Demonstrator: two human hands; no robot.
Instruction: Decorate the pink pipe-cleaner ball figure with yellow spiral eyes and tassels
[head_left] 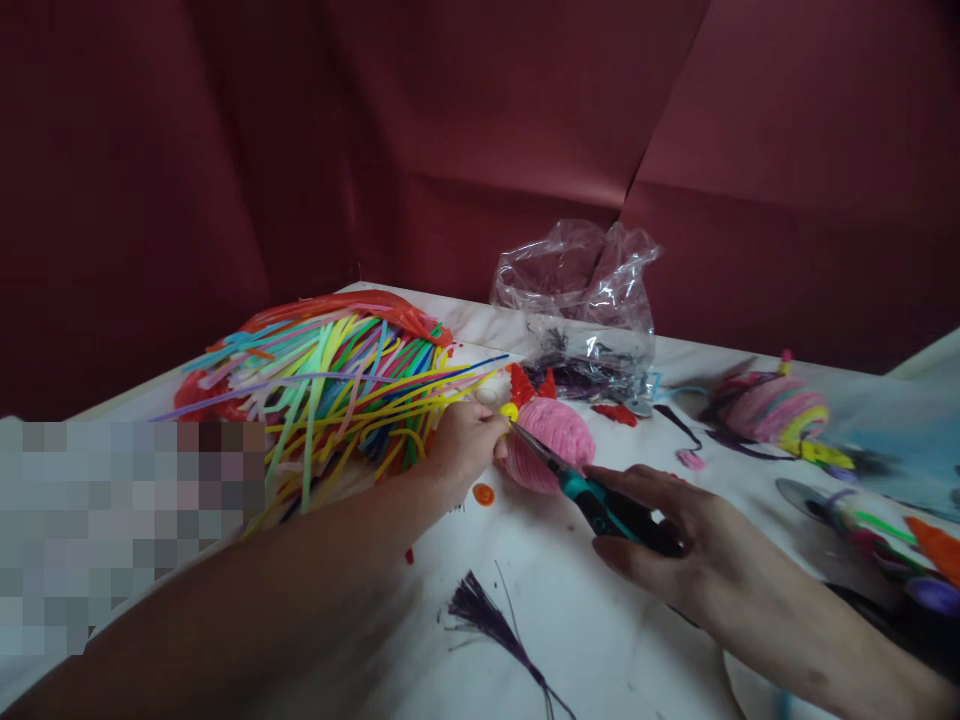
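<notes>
My left hand [469, 445] is closed, its fingertips pinching a small yellow pipe-cleaner coil [509, 411]. In my right hand [694, 540] are needle-nose pliers [581, 490] with teal and black handles, their narrow tip at the yellow coil. Right behind the tip lies a pink pipe-cleaner-wrapped ball [551, 445], with red pointed pieces [532, 382] at its upper left. A flat orange coil [484, 495] rests on the table just below my left hand. Nearer to me is a dark purple tassel [487, 615] with loose threads.
Left of my hands spreads a big pile of colourful pipe cleaners [330, 380] on red plastic. A clear plastic bag [585, 290] with dark tassels stands at the back. On the right lie a second pink ball [769, 405] with yellow trim and several coloured pieces [937, 550].
</notes>
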